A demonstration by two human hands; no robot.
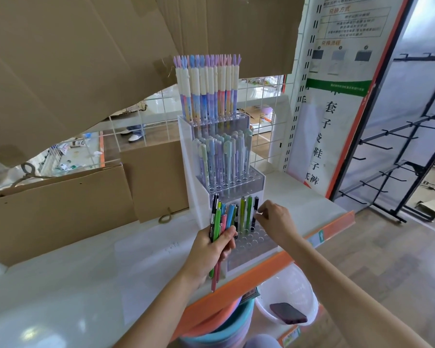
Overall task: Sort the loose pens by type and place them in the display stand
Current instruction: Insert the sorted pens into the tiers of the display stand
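Lower ends of the pen bundle (pixel 217 222) are hidden inside the left hand (pixel 210 249); can't count the pens in it. Right hand (pixel 274 221) fingertips cover part of the black pen (pixel 254 214), so the grip on it is unclear. Bottom-tier holes of the display stand (pixel 251 243) are partly behind both hands. Both forearms are cut off by the bottom edge. Print on the poster (pixel 347 18) is blurred, too small to read up top. Stacked buckets (pixel 219 325) are cut off at the bottom edge and partly under the shelf edge (pixel 274 263). Person behind the wire grid (pixel 136 131): only shoes and trouser legs show.
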